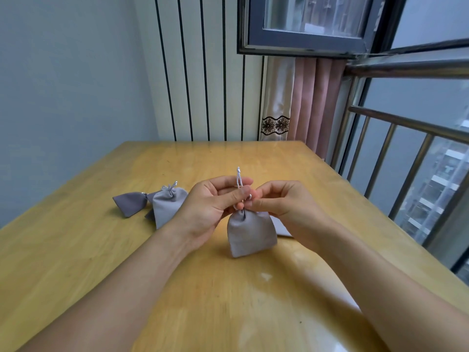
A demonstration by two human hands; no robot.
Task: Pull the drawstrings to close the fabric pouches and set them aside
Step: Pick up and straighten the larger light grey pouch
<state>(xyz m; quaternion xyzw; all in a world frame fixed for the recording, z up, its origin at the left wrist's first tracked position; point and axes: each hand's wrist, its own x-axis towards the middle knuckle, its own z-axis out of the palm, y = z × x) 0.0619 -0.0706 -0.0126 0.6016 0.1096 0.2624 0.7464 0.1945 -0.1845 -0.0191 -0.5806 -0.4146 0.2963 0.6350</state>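
Observation:
A grey fabric pouch (251, 233) hangs above the wooden table (101, 250), its mouth gathered tight. My left hand (210, 207) pinches its white drawstring (238, 177), whose knotted end sticks up past my fingers. My right hand (281, 201) pinches the cord just above the pouch's neck. On the table to the left lie two closed pouches, a lighter grey one (168, 205) and a darker one (130, 203). A flat grey piece of fabric (281, 228) shows behind my right wrist, mostly hidden.
The table's right edge runs beside a metal railing (406, 138) and a large window. A striped wall and a pink curtain (317, 102) stand behind the far edge. Bare tabletop lies in front of me.

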